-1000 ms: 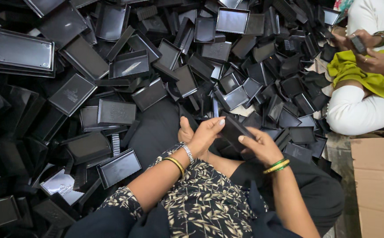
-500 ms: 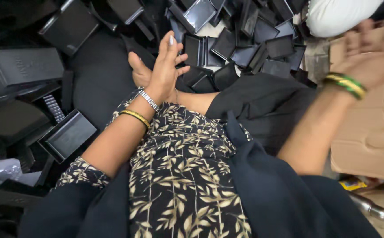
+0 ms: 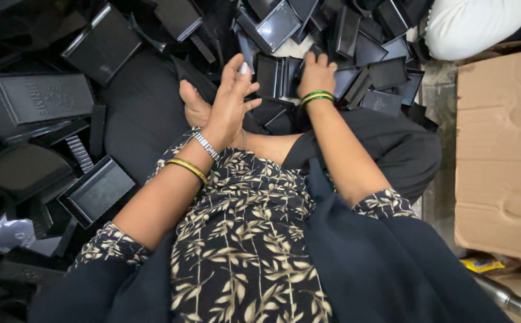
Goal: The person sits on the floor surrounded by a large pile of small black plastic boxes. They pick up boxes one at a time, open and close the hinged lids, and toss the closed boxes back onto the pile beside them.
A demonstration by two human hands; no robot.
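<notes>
My right hand presses down on a black tray in the heap ahead; my left hand hovers spread and empty beside it. I reckon loose trays could slide, spoiling my grip

A cardboard sheet lay flat at the right edge, creased and dented. Above it, at the top right corner, showed another person's knee in white cloth. Below the cardboard sat a small yellow packet, and near it a metal tube lay on the floor. A bare foot rested on black cloth at the centre. A leaf-print dress and dark shawl filled the foreground.
</notes>
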